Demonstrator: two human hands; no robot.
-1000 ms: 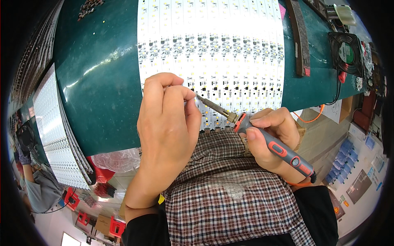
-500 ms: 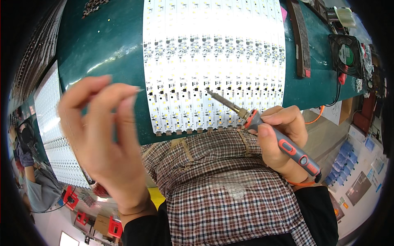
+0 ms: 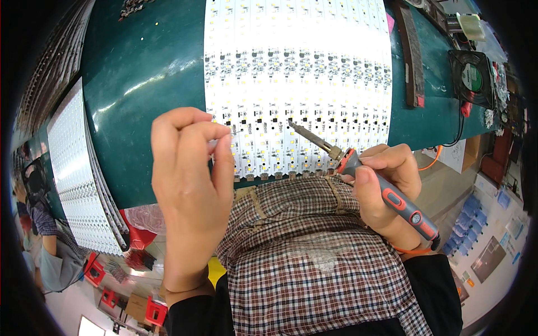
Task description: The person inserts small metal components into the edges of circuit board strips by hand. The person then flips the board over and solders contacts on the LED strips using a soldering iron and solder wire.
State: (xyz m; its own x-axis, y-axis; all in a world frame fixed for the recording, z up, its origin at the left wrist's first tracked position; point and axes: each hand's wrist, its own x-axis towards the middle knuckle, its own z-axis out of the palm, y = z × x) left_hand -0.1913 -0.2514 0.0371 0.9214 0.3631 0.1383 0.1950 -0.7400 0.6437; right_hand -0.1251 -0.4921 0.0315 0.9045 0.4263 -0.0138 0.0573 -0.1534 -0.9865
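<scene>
A wide white panel of LED circuit-board strips (image 3: 302, 84) lies in front of me, rows of small chips across it. My right hand (image 3: 388, 185) is wrapped round the grey and orange handle of a soldering iron (image 3: 395, 201). The iron slants up to the left, its dark tip over the row of black chips; whether it touches a board I cannot tell. Left of the iron, my left hand (image 3: 193, 162) pinches a thin wire (image 3: 237, 131) between thumb and forefinger. The wire's end points right, over the panel's left side.
The green work table (image 3: 143, 61) spreads around the panel. A stack of similar LED boards (image 3: 84, 173) stands at the left, near another person's gloved hand (image 3: 42, 215). At right are a long dark bar (image 3: 412, 56) and a black fan (image 3: 471, 77).
My left hand has moved right, bringing the wire over the panel's left edge. The panel appears slightly further right in view. My right hand and the iron have barely shifted.
</scene>
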